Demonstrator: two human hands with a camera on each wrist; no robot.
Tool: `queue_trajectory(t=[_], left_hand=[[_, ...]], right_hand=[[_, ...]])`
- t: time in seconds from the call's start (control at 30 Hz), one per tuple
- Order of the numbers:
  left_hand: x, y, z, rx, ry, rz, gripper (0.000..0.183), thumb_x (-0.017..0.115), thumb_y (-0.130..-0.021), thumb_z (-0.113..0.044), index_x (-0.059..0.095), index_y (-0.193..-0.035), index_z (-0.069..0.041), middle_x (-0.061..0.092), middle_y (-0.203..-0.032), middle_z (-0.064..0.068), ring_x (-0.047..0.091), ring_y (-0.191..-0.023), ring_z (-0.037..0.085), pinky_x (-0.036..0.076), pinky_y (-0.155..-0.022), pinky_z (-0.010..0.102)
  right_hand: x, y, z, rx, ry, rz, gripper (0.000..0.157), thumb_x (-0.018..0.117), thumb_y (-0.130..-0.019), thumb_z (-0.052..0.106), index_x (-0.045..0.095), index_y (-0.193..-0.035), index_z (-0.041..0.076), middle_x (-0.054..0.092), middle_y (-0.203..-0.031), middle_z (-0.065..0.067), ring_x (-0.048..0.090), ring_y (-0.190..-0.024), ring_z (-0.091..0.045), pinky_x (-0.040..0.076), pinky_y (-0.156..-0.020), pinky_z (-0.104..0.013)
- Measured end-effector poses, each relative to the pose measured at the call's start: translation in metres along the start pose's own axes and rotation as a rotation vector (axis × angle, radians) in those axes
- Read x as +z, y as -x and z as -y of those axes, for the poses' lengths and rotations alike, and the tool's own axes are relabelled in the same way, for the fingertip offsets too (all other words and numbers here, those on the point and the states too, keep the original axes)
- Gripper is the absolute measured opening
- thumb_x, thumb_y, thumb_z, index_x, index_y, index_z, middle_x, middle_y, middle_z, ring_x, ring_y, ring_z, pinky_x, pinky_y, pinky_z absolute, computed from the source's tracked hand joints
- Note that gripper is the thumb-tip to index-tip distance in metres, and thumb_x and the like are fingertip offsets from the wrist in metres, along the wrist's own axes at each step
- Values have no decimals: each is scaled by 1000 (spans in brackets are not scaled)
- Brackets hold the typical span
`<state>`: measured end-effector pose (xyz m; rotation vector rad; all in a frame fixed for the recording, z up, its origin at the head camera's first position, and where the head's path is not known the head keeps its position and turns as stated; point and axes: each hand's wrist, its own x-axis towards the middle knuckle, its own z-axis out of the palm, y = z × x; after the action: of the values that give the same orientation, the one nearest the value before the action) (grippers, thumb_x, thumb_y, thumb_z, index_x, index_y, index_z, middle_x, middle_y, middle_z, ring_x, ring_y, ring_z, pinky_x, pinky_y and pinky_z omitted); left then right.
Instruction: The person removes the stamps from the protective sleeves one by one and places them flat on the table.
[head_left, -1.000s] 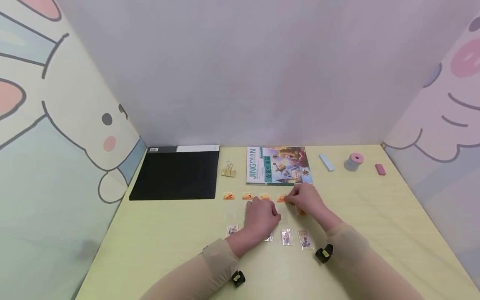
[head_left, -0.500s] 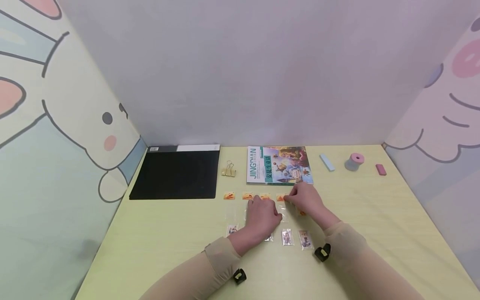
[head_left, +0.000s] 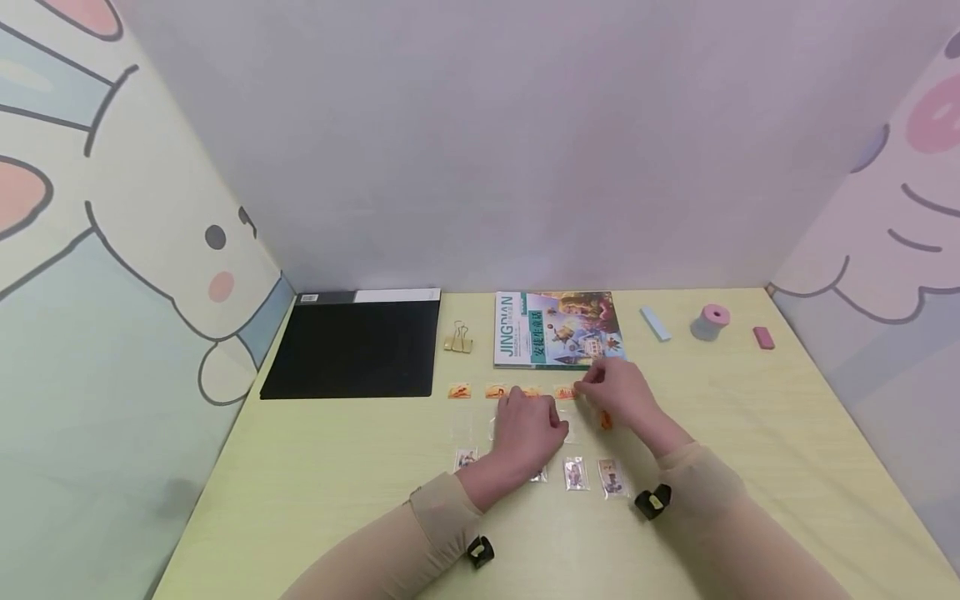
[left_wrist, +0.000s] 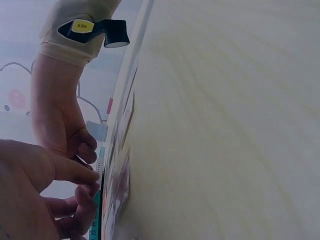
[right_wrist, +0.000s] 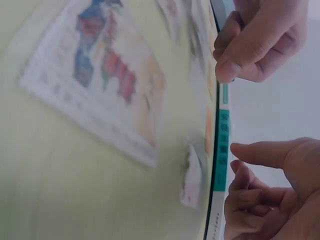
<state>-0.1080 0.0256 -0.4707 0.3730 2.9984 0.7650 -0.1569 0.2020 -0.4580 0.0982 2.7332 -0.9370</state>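
Note:
In the head view my left hand (head_left: pixel 527 432) is over the middle of the table with its fingers curled down. A clear plastic sleeve (head_left: pixel 572 427) lies by its thumb; whether the fingers grip it is hidden. My right hand (head_left: pixel 621 392) has thumb and forefinger at the right edge of an orange picture card (head_left: pixel 564 392), the last in a back row. Nothing shows between those fingertips in the right wrist view. Another orange card (head_left: pixel 606 420) lies under the right wrist. Nearer me, sleeved picture cards (head_left: pixel 575 473) form a front row, partly covered by my left arm.
Behind the cards lies a storybook (head_left: pixel 558 329). A gold binder clip (head_left: pixel 458 337) and a black board (head_left: pixel 348 350) are on the left. At the back right are a light blue stick (head_left: pixel 655 323), a pink-topped spool (head_left: pixel 709 322) and a pink eraser (head_left: pixel 763 337).
My right hand has shifted slightly right and back, so more of the orange card shows beside its fingertips. The left hand has barely moved, edging a little to the right.

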Motion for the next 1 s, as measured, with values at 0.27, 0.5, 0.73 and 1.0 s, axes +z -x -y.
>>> queue_trajectory(t=[0.27, 0.5, 0.73, 1.0], left_hand=[[8, -14, -8, 86, -56, -32, 32, 69, -74, -53, 62, -95, -29, 50, -77, -9, 36, -87, 18, 29, -75, 33], [19, -25, -16, 106, -111, 0, 51, 73, -65, -61, 61, -106, -33, 45, -91, -3, 32, -94, 19, 30, -74, 33], [28, -30, -25, 114, -145, 34, 46, 78, -63, -56, 62, -100, -34, 42, -88, -3, 32, -91, 19, 29, -75, 33], [26, -30, -30, 111, -131, 59, 38, 79, -65, -50, 60, -92, -31, 42, -89, -4, 32, -91, 18, 28, -76, 32]], right_hand=[[-16, 8, -18, -184, 66, 44, 24, 73, -80, 28, 65, -99, 15, 62, -91, -3, 55, -78, -20, 46, -63, -31], [-14, 20, -36, -319, 131, 54, 34, 75, -74, 16, 66, -107, 13, 60, -101, -5, 55, -86, -20, 45, -71, -33], [-10, 25, -43, -381, 190, 10, 42, 81, -68, 15, 66, -107, 12, 58, -99, -3, 55, -86, -19, 46, -73, -34], [-10, 27, -39, -349, 188, 48, 40, 79, -70, 11, 65, -108, 12, 59, -93, -2, 53, -82, -18, 45, -73, -34]])
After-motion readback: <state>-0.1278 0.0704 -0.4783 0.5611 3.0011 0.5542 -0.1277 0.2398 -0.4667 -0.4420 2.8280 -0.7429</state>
